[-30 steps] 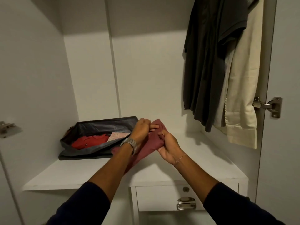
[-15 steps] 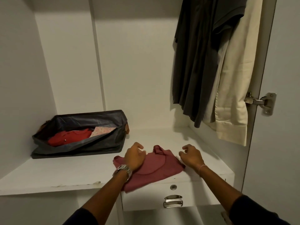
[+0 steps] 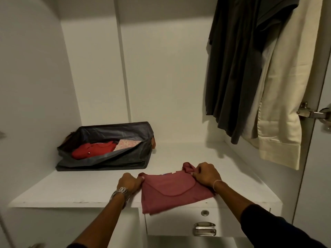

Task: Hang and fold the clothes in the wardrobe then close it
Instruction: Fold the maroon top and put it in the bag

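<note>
On the wardrobe shelf: the maroon garment lies partly folded, its near edge drooping over the shelf front above the drawer.
Left hand: grip pinches the garment's left corner, fingers curled.
Right hand: grip pinches the bunched cloth at the far right corner.
Weight: light, judging by how little it sags.
Stiffness: soft and limp; it will slump and lose its fold unless flattened against the shelf.
Slip: likely slides easily on the smooth white board.
Where to hold: at corners and fold edges, both hands, as now.
Nearby: dark bag holding a red garment; dark shirt and cream trousers already hang.
</note>
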